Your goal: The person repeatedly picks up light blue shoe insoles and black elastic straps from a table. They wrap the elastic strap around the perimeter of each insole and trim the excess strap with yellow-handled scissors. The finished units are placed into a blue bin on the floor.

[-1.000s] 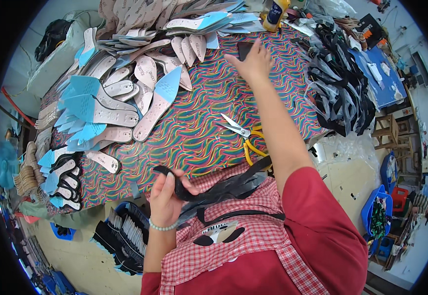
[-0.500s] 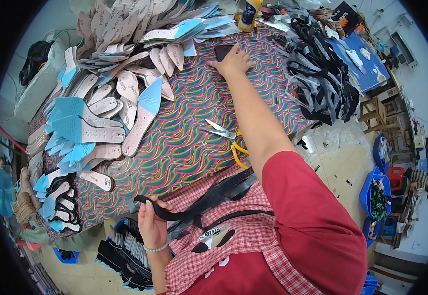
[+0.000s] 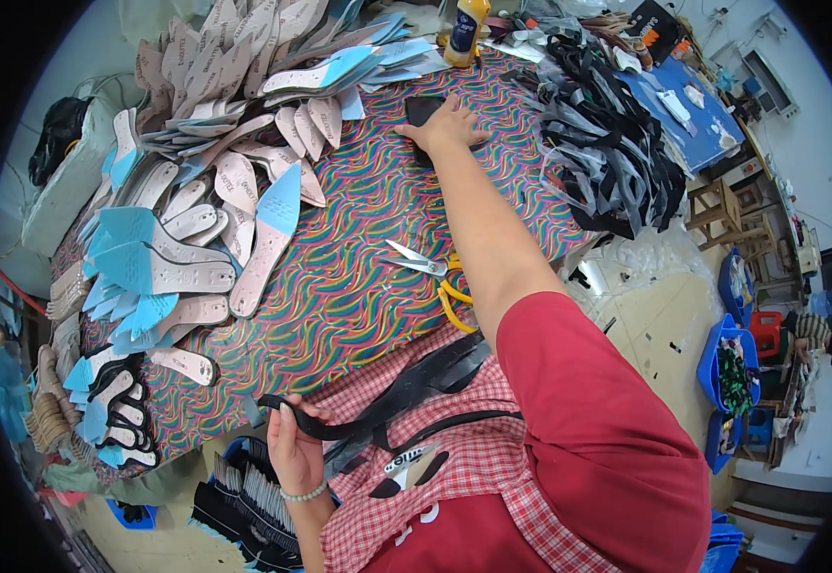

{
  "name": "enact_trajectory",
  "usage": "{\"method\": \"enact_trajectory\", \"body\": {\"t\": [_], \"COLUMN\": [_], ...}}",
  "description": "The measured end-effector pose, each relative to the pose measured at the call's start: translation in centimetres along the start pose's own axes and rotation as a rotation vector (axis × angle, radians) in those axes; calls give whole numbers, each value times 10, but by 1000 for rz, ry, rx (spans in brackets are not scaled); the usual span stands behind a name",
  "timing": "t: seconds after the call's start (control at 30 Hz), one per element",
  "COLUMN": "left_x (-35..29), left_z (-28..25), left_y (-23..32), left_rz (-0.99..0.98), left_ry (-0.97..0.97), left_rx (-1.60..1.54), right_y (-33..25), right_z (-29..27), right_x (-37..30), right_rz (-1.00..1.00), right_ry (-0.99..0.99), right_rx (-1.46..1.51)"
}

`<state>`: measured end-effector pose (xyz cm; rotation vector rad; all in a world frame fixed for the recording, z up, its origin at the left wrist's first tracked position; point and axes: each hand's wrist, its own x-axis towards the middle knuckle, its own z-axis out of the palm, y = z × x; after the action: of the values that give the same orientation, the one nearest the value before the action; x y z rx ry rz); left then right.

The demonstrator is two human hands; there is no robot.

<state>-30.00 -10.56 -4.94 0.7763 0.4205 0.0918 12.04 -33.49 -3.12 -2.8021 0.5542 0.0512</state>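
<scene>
My left hand, with a beaded bracelet at its wrist, pinches the end of a black fabric strip near the table's front edge. The strip trails to the right across my checked apron, among other black and sheer strips. Out at the far side of the table, my right hand rests with its fingers spread, partly over a flat black rectangular object that looks like a phone. Scissors with yellow handles lie with parted blades on the patterned cloth, left of my right forearm.
Pink and light-blue insole pieces are heaped along the left. A bottle with yellow contents stands at the back. Tangled black strips pile at the right. A blue bin and a wooden stool are on the floor beyond.
The whole view has shifted slightly, so the table's things appear a little further left. More of the flat black object shows beside my right hand. My left hand keeps its hold on the strip.
</scene>
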Motion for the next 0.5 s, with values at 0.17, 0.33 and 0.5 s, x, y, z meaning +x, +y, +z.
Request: {"method": "enact_trajectory", "body": {"t": [0.17,0.33,0.5], "left_x": [-3,-7,-13], "left_z": [1,-3,2], "left_y": [-1,1,14], "left_rz": [-4,1,-37], "left_ry": [1,40,111], "left_rx": [3,19,131], "right_y": [6,33,101], "right_z": [4,-1,4], "right_x": [24,54,104], "right_rz": [-55,-122,-342], "right_ry": [13,127,412], "right_rx": [-38,-104,278]}}
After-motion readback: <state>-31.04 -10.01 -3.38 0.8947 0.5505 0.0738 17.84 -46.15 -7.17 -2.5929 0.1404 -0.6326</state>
